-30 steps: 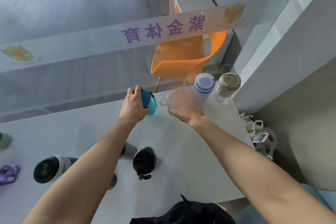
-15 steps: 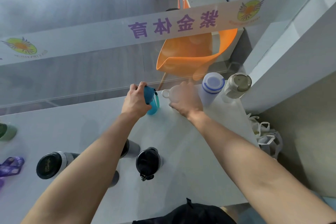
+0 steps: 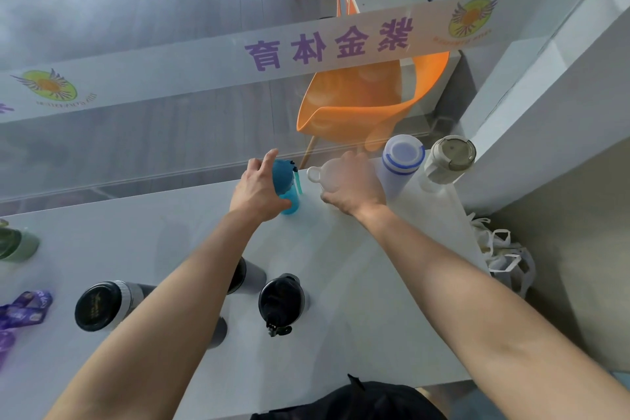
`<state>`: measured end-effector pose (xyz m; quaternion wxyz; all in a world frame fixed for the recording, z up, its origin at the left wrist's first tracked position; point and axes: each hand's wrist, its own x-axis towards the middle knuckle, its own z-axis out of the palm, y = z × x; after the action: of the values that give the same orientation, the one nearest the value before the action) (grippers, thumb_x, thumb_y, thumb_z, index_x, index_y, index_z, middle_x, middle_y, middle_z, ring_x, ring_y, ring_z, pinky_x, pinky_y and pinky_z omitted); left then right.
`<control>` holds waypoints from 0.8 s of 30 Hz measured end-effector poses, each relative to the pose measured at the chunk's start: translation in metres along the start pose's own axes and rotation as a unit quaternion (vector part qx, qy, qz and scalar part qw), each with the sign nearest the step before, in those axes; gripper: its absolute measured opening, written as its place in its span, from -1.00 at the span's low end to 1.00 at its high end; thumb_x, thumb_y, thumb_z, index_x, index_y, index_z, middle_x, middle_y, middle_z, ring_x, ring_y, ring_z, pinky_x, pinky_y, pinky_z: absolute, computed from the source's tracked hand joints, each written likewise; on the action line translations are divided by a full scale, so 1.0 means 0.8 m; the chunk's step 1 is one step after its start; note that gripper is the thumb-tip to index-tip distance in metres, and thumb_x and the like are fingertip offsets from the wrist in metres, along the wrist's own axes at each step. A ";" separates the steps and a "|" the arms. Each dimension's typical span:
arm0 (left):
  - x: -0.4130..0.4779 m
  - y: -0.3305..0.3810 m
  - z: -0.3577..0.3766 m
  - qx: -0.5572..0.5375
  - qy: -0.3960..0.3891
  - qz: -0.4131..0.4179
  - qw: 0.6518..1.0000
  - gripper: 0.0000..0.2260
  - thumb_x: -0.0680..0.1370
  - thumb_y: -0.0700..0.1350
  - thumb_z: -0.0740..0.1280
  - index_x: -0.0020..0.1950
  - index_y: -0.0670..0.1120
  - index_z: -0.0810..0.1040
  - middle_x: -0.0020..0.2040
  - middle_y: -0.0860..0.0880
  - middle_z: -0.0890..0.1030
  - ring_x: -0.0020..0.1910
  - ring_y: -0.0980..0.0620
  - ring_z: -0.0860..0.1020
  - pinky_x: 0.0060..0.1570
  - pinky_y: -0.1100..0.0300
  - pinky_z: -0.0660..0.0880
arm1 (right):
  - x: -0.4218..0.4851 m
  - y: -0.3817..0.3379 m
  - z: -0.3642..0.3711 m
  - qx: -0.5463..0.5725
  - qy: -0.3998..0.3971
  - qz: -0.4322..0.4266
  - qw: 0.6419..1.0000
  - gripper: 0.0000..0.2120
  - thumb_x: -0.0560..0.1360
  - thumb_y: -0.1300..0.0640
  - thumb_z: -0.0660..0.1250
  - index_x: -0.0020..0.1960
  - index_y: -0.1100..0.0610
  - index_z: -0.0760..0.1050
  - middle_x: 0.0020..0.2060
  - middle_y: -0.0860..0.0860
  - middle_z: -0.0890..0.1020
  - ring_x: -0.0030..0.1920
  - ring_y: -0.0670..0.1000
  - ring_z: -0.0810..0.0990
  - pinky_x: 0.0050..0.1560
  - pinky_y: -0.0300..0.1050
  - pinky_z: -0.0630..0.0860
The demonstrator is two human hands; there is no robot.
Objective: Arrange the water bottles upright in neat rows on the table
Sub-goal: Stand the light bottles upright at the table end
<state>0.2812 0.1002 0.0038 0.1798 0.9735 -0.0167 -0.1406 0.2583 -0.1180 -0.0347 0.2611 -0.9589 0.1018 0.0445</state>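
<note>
At the table's (image 3: 341,283) far edge, upper centre of the frame, the left hand (image 3: 260,187) grasped the upright teal bottle (image 3: 288,186) and the right hand (image 3: 354,186) clasped a translucent white bottle (image 3: 329,174), apparently extending the row beside the blue-banded bottle (image 3: 402,163).

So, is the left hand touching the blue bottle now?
Touching. In the head view the left hand wraps the side of the blue bottle, with the thumb pressed on its lower body and no gap, though the index finger is lifted off.
</note>
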 end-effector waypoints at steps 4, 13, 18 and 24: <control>0.001 0.000 -0.003 -0.019 0.030 0.003 0.999 -0.20 0.42 -0.09 0.64 0.59 0.07 0.36 0.33 -0.11 0.50 0.25 -0.20 0.57 0.22 -0.08 0.59 | 0.000 0.006 0.001 -0.005 0.002 -0.011 1.000 -0.25 0.29 -0.14 0.63 0.31 0.12 0.38 0.20 0.12 0.43 0.20 0.19 0.53 0.15 0.04 0.58; 0.001 0.002 -0.007 0.004 -0.001 0.015 1.000 -0.06 0.41 -0.02 0.66 0.66 0.17 0.21 0.41 -0.09 0.50 0.29 -0.21 0.58 0.25 -0.11 0.62 | -0.008 0.013 -0.001 -0.027 -0.004 0.008 1.000 -0.05 0.29 -0.21 0.60 0.52 0.08 0.27 0.30 0.11 0.46 0.20 0.22 0.63 0.13 0.06 0.64; 0.000 0.001 -0.003 -0.039 0.030 0.005 0.999 -0.22 0.44 -0.08 0.68 0.56 0.04 0.37 0.35 -0.13 0.57 0.28 -0.17 0.55 0.23 -0.07 0.58 | -0.005 0.010 -0.004 -0.011 0.014 0.046 0.999 -0.03 0.34 -0.24 0.65 0.50 0.14 0.23 0.29 0.16 0.52 0.18 0.23 0.67 0.13 0.04 0.62; -0.002 0.007 0.003 -0.050 0.050 -0.004 0.997 -0.24 0.44 -0.04 0.69 0.52 0.00 0.36 0.33 -0.14 0.61 0.24 -0.18 0.60 0.21 -0.09 0.60 | -0.004 -0.003 -0.004 -0.016 0.015 0.075 0.997 -0.05 0.32 -0.30 0.64 0.41 0.17 0.24 0.29 0.15 0.52 0.16 0.24 0.70 0.08 0.03 0.62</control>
<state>0.2795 0.0940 0.0041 0.2280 0.9692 0.0037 -0.0931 0.2560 -0.1170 -0.0306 0.2401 -0.9532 0.1765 0.0513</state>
